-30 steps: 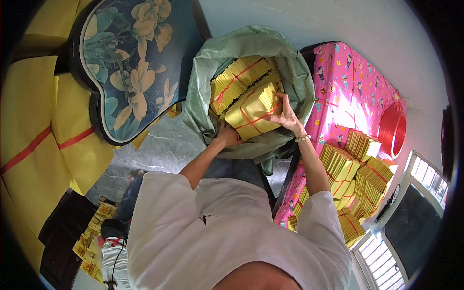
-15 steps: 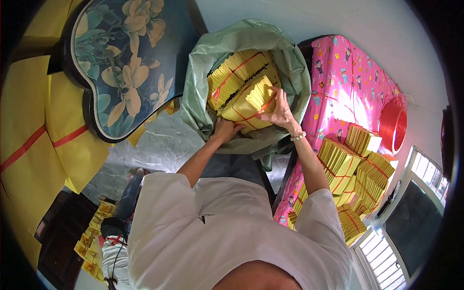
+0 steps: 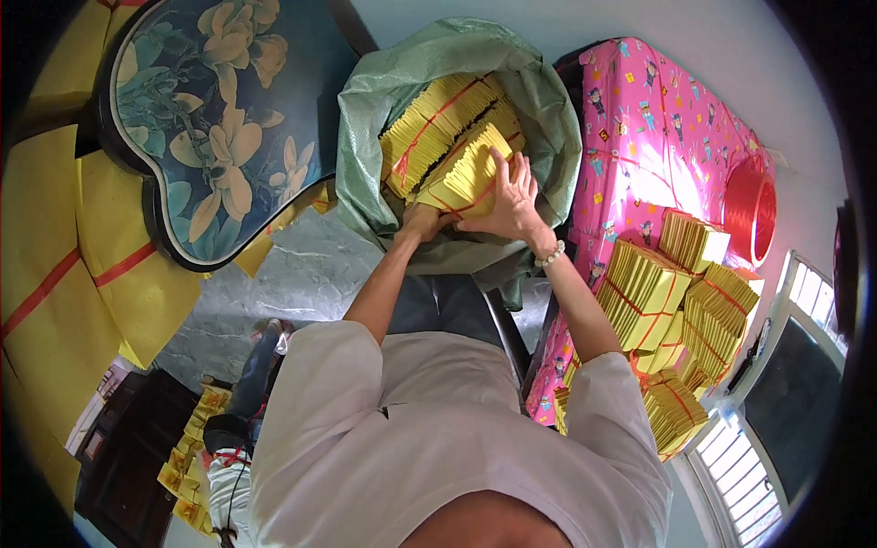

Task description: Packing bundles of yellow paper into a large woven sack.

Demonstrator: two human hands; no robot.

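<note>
A green woven sack (image 3: 361, 137) stands with its mouth turned outward. Inside are bundles of folded yellow paper tied with red string; one bundle (image 3: 434, 123) lies at the far left. The nearer bundle (image 3: 470, 169) is tilted against it, its folded edges facing up. My left hand (image 3: 423, 222) grips the near lower edge of this bundle, some fingers hidden behind it. Beside the bundle's right side is my right hand (image 3: 512, 201), open with fingers spread, the fingertips at the paper.
More yellow bundles (image 3: 644, 288) are piled on a pink patterned cover (image 3: 630, 137) at the right, beside a red string spool (image 3: 751, 212). A flowered panel (image 3: 228, 137) stands left of the sack, near large yellow sheets (image 3: 128, 237). Another person (image 3: 233, 438) is at lower left.
My right hand has loosened from the bundle's right side, its fingers now spread. The left hand has shifted slightly farther into the sack. My whole view has shifted a little.
</note>
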